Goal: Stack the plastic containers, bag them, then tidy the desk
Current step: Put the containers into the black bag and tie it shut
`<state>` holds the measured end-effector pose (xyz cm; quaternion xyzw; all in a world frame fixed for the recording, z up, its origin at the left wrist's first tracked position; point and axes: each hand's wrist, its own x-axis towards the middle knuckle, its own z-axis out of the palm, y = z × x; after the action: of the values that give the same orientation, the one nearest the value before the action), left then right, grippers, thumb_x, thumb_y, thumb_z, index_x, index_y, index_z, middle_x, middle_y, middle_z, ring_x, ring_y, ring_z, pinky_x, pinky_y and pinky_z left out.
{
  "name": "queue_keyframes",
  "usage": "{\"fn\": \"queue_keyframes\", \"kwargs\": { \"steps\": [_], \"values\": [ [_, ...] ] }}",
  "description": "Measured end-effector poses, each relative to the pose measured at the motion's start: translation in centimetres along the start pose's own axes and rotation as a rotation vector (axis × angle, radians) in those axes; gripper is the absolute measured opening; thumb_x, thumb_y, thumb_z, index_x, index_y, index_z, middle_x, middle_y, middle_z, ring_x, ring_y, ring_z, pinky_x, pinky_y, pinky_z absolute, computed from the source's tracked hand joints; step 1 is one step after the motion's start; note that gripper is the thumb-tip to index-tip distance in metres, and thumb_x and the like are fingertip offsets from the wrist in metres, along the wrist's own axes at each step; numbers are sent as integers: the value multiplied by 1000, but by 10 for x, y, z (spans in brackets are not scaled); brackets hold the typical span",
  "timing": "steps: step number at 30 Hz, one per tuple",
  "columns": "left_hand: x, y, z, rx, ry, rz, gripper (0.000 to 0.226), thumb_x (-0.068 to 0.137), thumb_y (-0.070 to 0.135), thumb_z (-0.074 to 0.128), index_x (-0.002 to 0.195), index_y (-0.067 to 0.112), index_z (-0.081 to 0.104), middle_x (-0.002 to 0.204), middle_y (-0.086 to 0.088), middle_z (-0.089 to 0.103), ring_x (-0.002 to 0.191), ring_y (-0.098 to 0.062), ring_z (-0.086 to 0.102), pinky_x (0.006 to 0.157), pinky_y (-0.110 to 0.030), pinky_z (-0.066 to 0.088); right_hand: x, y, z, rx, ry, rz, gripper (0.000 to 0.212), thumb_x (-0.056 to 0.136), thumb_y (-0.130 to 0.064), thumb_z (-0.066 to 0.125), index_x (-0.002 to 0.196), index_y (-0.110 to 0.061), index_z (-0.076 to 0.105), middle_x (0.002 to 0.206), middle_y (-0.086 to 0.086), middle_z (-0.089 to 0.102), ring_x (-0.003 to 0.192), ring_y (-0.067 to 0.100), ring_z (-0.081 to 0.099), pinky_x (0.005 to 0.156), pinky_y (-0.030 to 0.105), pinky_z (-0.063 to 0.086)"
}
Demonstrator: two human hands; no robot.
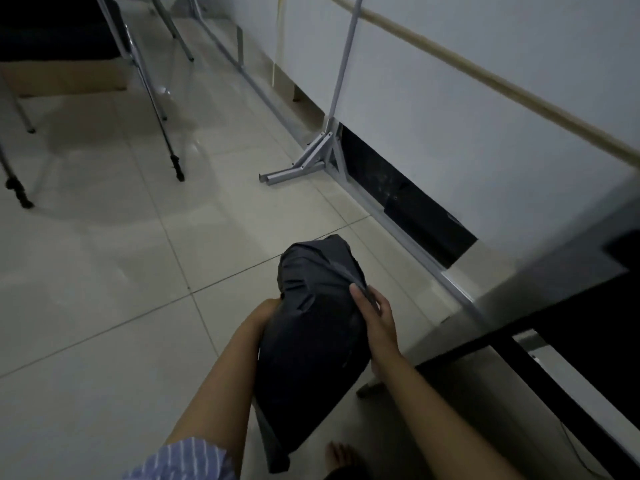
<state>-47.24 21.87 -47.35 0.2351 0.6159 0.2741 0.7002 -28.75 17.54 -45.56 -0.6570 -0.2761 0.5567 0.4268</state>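
Striped sleeve (183, 459) nearest; beyond it I hold the filled black bag (311, 327) above the floor tiles (104, 271). My right hand (375, 317) pinches its gathered neck; my left hand (268, 311), mostly hidden, supports the side. I'd best keep that neck tight.

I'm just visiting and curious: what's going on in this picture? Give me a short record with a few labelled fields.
setting: dim room, tiled floor, metal frame stand beside a white panel
main object: dark bag, full and bulging, held above the floor
left hand: mostly hidden behind the bag's left side, grip not visible
right hand: pinches a fold of the bag near its top
contents: cannot be seen
also in view: cardboard box at top left, a bare foot below the bag
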Motion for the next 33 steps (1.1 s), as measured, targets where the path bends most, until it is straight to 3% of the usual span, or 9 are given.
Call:
{"fn": "queue_keyframes", "kwargs": {
  "steps": [2, 5, 9, 15, 18, 21, 25, 29, 33],
  "values": [
    [18, 3, -1, -95, -66, 41, 51, 103, 42, 31, 129, 5, 55, 132, -17, 57, 121, -32, 55, 70, -25, 50, 24, 8, 6, -25, 88, 15, 85, 52, -71, 80, 126, -40, 53, 137, 1, 48, 112, 24, 55, 92, 35, 51],
    [41, 3, 1, -250, -224, 50, 78, 82, 76, 29, 110, 15, 69, 113, -10, 71, 106, -28, 65, 84, -36, 51, 53, 14, 10, -3, 205, 29, 84, 54, -68, 81, 128, -40, 52, 141, 0, 40, 106, 27, 50, 84, 32, 46],
    [81, -12, 20, -275, -324, 42, 63, 85, 65, 36, 103, 13, 66, 91, -8, 75, 93, -25, 66, 78, -33, 51, 90, 26, 11, 20, 396, 59, 74, 58, -61, 82, 122, -38, 54, 140, 4, 27, 108, 29, 43, 96, 41, 46],
    [127, -42, 56, -258, -444, -61, 49, 87, 43, 62, 125, 12, 61, 107, -9, 73, 99, -27, 68, 80, -36, 53, 118, 64, 8, -7, 646, 99, 68, 59, -65, 79, 116, -39, 52, 145, 4, 19, 122, 37, 38, 94, 42, 46],
    [150, -61, 68, -334, -442, -58, 44, 88, 45, 61, 119, 15, 63, 104, -4, 74, 101, -24, 66, 82, -36, 52, 129, 78, 8, -75, 718, 113, 69, 61, -69, 75, 118, -40, 50, 151, 3, 10, 126, 38, 33, 101, 49, 41],
    [173, -76, 81, -330, -468, -31, 55, 81, 54, 65, 122, 17, 62, 119, -4, 69, 112, -24, 63, 97, -38, 48, 144, 90, 3, -126, 758, 84, 67, 67, -75, 65, 122, -41, 47, 155, 0, -3, 132, 39, 28, 107, 53, 35],
    [198, -93, 101, -202, -410, 38, 87, 59, 67, 79, 128, 18, 60, 119, 0, 69, 111, -21, 65, 105, -41, 44, 152, 102, -7, -343, 821, 173, 63, 89, -69, 33, 142, -35, 35, 159, 7, -2, 140, 36, 15, 115, 50, 11],
    [206, -91, 121, -48, -315, 102, 69, 70, 67, 68, 119, 19, 63, 111, 2, 67, 103, -20, 64, 97, -35, 48, 154, 115, -15, -424, 871, 217, 60, 96, -61, 23, 149, -34, 27, 159, 9, 10, 142, 33, 17, 114, 48, 9],
    [218, -97, 137, 234, -22, 344, 65, 76, 64, 65, 113, 17, 42, 107, -2, 61, 97, -23, 61, 85, -36, 48, 160, 123, -22, -477, 788, 322, 66, 95, -63, 14, 151, -30, 23, 158, 11, 14, 143, 31, 15, 115, 48, 8]
  ]
}}
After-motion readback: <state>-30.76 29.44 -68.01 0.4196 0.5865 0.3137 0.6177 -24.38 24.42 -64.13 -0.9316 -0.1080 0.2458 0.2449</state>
